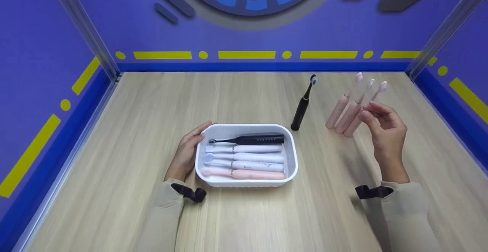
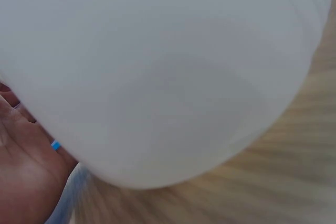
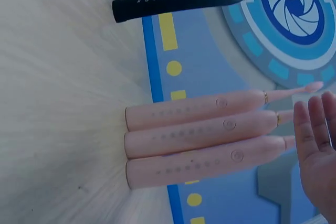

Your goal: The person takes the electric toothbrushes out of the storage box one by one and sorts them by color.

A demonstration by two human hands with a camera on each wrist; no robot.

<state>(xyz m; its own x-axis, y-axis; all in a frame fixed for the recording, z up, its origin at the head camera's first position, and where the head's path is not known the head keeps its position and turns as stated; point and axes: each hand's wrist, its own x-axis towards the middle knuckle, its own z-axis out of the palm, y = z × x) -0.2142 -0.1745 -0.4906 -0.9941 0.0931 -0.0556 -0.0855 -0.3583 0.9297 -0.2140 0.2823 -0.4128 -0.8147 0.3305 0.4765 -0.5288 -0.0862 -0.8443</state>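
My left hand (image 1: 187, 151) grips the left side of a white plastic bin (image 1: 244, 183), fingers at its rim. Inside lie a black electric toothbrush (image 1: 259, 139), three white electric toothbrushes (image 1: 257, 157) and a pink electric toothbrush (image 1: 259, 174), side by side. The bin's pale wall (image 2: 168, 87) fills most of the left wrist view. My right hand (image 1: 389, 134) is at the rightmost of three upright pink electric toothbrushes (image 1: 336, 111), thumb and fingers apart and holding nothing. In the right wrist view its fingers (image 3: 317, 121) extend near the brush necks.
Another black electric toothbrush (image 1: 300, 113) stands upright between the bin and the pink row. All of it is on a wooden table (image 1: 152, 103). Blue panels (image 1: 248, 34) close off the back and both sides.
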